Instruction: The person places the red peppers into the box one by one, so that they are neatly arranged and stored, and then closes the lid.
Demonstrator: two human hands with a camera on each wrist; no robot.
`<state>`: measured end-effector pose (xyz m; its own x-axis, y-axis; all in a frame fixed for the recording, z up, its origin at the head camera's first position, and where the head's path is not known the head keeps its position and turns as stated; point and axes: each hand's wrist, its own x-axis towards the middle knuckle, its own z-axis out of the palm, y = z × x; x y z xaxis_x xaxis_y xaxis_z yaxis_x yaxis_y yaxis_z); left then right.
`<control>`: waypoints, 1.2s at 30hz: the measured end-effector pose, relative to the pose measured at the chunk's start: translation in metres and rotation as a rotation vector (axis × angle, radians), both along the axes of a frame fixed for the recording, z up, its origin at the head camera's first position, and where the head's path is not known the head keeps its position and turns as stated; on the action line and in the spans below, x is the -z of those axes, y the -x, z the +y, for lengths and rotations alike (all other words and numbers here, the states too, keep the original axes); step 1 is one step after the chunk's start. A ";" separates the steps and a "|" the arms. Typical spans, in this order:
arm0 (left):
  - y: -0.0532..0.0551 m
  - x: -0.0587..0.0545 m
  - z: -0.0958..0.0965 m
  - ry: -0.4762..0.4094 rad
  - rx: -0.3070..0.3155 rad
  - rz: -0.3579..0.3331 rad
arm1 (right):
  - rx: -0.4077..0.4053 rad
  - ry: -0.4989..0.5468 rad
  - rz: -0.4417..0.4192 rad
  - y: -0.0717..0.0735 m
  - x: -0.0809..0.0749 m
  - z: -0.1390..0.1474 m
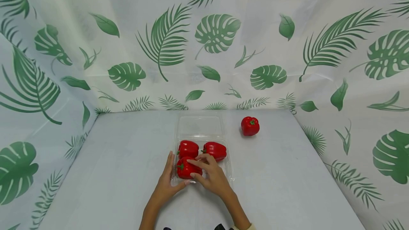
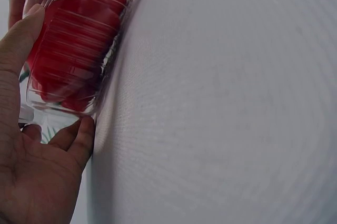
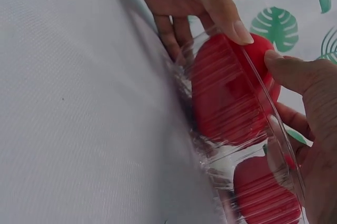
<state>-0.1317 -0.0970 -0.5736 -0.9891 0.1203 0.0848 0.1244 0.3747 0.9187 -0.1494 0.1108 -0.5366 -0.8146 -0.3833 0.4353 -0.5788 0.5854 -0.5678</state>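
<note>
A clear plastic clamshell container lies with its lid folded back. My left hand holds its front left corner, thumb at the near rim and fingers along the left side. In the front left of the container sits a red bell pepper, its green stem facing left. My right hand grips this pepper from the right, thumb low and fingers over the top. Behind it are a second red bell pepper at back left and a third at back right. Ribbed plastic walls show in both wrist views.
Another red bell pepper stands on the white table, to the right of the lid. Leaf-printed sheets hang at the back and both sides of the table.
</note>
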 end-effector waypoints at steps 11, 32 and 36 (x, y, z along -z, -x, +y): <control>0.001 -0.001 0.000 0.007 0.005 0.010 | 0.034 -0.186 0.101 0.001 0.002 -0.005; 0.001 -0.003 -0.001 0.017 0.015 0.017 | 0.065 -0.058 -0.007 0.004 -0.003 -0.001; 0.000 -0.002 -0.001 0.010 0.016 0.012 | 0.029 -0.050 -0.026 0.006 -0.001 0.002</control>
